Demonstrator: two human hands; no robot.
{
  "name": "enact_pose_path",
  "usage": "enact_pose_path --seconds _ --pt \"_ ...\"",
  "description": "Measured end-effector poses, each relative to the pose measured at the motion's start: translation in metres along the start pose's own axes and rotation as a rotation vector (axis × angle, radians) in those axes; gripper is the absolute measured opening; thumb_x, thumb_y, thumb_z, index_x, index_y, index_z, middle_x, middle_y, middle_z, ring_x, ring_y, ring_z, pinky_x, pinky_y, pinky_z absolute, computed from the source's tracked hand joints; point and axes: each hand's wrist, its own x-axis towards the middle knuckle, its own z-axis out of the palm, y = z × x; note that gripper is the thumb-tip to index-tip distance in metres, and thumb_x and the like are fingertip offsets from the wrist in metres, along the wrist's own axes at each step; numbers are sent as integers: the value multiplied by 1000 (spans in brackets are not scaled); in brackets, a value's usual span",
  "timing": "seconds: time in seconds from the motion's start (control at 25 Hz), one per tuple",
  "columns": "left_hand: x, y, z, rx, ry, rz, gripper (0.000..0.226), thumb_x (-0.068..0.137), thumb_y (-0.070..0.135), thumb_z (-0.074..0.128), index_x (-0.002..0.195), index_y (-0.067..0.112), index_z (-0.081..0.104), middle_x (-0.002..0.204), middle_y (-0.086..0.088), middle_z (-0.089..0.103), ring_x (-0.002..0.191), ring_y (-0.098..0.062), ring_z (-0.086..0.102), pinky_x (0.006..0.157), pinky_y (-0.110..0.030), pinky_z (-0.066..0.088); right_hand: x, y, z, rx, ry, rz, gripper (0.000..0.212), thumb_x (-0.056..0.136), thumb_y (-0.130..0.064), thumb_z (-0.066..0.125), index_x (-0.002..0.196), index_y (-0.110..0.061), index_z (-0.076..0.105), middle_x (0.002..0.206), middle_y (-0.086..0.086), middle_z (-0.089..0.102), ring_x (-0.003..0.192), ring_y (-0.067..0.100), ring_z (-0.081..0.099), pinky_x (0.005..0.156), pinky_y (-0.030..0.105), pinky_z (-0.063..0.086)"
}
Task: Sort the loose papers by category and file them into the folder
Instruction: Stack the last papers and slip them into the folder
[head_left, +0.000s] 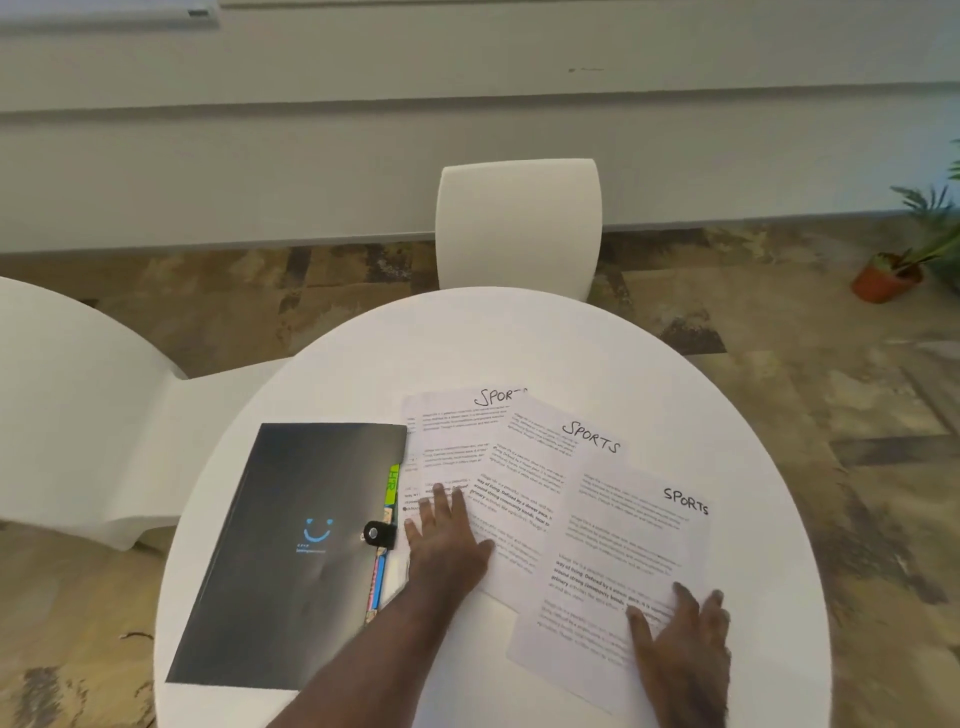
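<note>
Closed black folder (291, 551) shows coloured tabs (392, 486); both hands, left (447, 540) and right (685, 639), press flat on papers (618, 525).

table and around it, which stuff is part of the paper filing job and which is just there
Part of the job: three SPORTS papers, black folder, left hand and right hand flat on papers.
Just there: white chair, potted plant, round table.

A round white table (519, 343) fills the lower frame, white chairs at top centre (519, 223) and far left (67, 405), mottled brown floor (831, 374), pale wall (467, 130), potted plant (904, 260) at right edge.
</note>
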Motion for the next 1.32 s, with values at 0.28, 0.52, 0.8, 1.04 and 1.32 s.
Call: enact_pose_path --seconds 0.28,0.52,0.8,1.04,1.32 --pt "-15 4 38 54 -37 255 85 95 48 48 159 18 0 165 -5 -19 154 -27 -10 122 -53 2 5 -1 -3 35 14 135 86 87 -53 61 154 -13 22 164 20 9 150 36 8 117 54 20" --pt "-31 -1 51 133 -78 445 74 94 45 42 158 25 12 167 4 -14 154 -22 -8 122 -49 -4 15 -3 -2 97 18 140 84 89 -46 63 153 -9 24 163 23 8 150 38 7 118 53 17" --pt "-48 -4 39 -191 261 -15 69 80 20 63 145 12 42 155 -9 40 133 -30 48 103 -43 45 20 -10 6 129 -17 53 83 90 -39 65 154 -7 23 164 23 5 150 38 6 120 51 15" --pt "-30 11 28 -611 170 -309 57 85 26 61 139 20 41 135 -4 52 122 -27 50 100 -44 46 21 -21 12 172 -82 -22 81 91 -38 65 154 -9 23 165 19 2 152 34 2 123 47 11" --pt "-17 18 24 -1085 -25 -237 42 85 13 72 118 25 50 118 1 67 102 -18 65 83 -33 53 19 -38 15 279 -227 -204 73 93 -33 63 154 -15 27 167 4 7 153 19 5 122 35 12"
